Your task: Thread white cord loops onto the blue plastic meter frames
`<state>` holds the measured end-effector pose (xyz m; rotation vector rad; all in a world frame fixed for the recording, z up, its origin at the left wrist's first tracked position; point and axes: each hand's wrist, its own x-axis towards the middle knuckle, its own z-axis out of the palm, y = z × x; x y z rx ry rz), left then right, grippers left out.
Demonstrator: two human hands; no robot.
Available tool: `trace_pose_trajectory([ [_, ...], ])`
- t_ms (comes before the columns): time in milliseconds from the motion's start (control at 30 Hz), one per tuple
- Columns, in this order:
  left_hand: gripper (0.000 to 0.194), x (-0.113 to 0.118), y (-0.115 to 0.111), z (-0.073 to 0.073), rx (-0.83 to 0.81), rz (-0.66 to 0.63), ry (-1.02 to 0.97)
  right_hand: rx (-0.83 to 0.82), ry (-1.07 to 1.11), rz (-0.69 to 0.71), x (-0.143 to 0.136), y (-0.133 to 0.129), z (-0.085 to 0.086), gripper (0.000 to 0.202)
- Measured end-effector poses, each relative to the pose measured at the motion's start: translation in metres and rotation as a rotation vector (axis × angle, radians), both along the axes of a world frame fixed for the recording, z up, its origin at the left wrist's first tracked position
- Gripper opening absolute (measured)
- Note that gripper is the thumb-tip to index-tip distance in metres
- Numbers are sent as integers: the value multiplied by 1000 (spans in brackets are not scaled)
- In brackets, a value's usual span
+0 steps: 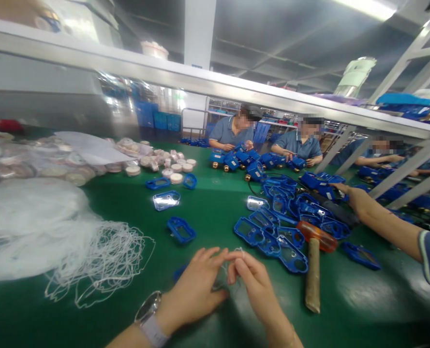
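Note:
My left hand [191,290] hovers low over the green table with its fingers stretched out and its thumb apart. Its fingertips meet those of my right hand [253,280], which is curled into a pinch. A thin white string [239,251] shows at the right fingers, and more of it seems to hang between the hands, partly blurred. Beneath the left hand a blue part [179,273] is mostly covered. Just beyond the hands lies a blue frame [181,229]. Right of them are several blue cover frames [261,232] in an overlapping heap.
An orange-headed mallet [312,275] lies at the right. Tangled white string [106,256] and a clear plastic bag [29,227] are at the left, white rolls [176,178] farther back. A co-worker's arm [385,217] reaches in from the right. A shelf beam [200,79] crosses above.

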<state>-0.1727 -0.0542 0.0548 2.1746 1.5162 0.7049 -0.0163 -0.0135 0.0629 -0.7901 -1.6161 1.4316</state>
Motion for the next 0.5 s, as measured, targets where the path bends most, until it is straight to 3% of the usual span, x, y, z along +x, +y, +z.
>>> trace_pose_trajectory([
  [100,21,16,2,-3,-20,-36,62,-157,210,-49,-1,5,0,27],
  [233,30,8,2,2,-16,4,23,-259,380,-246,26,25,8,22],
  [367,31,-17,5,11,-69,110,-124,-198,481,-498,71,41,16,18],
  [433,31,-25,13,14,-103,174,-158,-140,466,-604,88,44,17,19],
  [500,31,-27,24,15,-121,216,-136,-120,377,-610,94,44,15,23],
])
